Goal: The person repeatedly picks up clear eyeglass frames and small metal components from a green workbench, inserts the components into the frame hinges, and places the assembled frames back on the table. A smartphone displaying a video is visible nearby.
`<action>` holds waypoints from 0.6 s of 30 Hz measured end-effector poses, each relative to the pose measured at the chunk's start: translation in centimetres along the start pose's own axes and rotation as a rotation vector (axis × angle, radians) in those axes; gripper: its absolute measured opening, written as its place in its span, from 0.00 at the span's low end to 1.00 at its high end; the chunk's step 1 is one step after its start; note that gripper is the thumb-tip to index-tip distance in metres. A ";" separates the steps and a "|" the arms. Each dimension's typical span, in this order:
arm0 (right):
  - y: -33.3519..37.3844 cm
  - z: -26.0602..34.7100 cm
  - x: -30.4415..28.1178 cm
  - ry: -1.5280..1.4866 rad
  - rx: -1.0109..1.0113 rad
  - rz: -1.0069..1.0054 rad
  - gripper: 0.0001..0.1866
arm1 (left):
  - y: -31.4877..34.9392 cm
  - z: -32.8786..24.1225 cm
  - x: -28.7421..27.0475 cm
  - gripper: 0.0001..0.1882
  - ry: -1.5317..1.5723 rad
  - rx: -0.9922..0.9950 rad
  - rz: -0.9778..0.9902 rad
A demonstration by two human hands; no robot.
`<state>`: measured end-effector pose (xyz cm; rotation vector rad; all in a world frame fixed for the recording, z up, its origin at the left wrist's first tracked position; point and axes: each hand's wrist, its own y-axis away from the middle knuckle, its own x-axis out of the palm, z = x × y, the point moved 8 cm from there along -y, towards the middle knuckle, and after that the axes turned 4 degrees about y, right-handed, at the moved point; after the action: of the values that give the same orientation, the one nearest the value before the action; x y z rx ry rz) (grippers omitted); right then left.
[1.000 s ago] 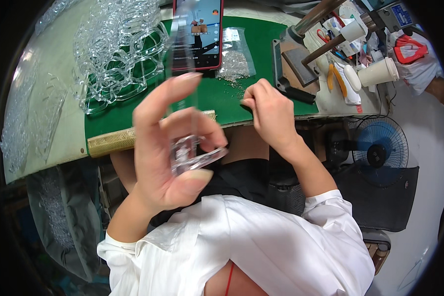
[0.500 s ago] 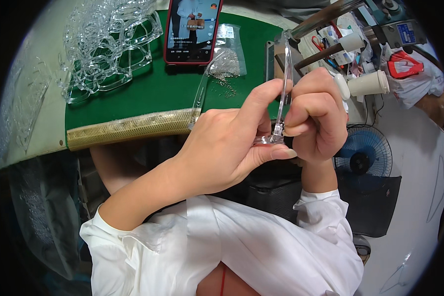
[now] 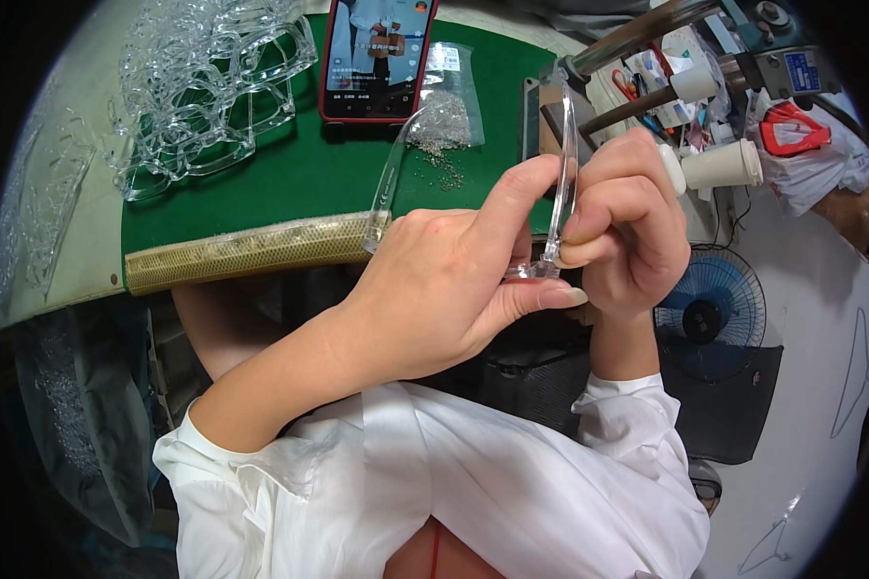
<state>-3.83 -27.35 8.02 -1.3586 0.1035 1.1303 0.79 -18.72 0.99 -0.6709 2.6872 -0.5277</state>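
My left hand is closed around a clear plastic eyeglass frame, thumb below and index finger raised against an upright clear temple arm. The temple meets the frame front at a corner by the hinge. My right hand is curled, with thumb and index fingertip pinched right beside that hinge. Whatever sits between those fingertips is too small to make out. Behind my left wrist another clear temple arm reaches over the table edge; my hand hides whether it joins the same frame.
A pile of clear eyeglass frames covers the green mat at left. A phone stands beside a bag of tiny metal parts, some spilled. At right are a metal bench machine, a pale cup and a fan.
Both hands have shifted slightly right with the eyeglass frame, and the upright temple leans a little differently. The grip of each hand looks the same.
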 end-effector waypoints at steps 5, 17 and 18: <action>0.2 -0.3 0.1 -0.039 0.011 -0.001 0.14 | 0.1 0.2 0.1 0.39 0.014 -0.006 0.008; 0.7 -0.6 0.0 -0.085 0.085 -0.058 0.13 | 0.0 0.3 0.0 0.37 0.082 -0.041 0.001; 0.7 -0.6 0.0 -0.080 0.086 -0.058 0.13 | 0.0 0.3 0.0 0.37 0.080 -0.040 -0.002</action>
<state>-3.96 -27.92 7.36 -1.2314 0.0538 1.1170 0.91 -18.79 0.71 -0.6769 2.7785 -0.5135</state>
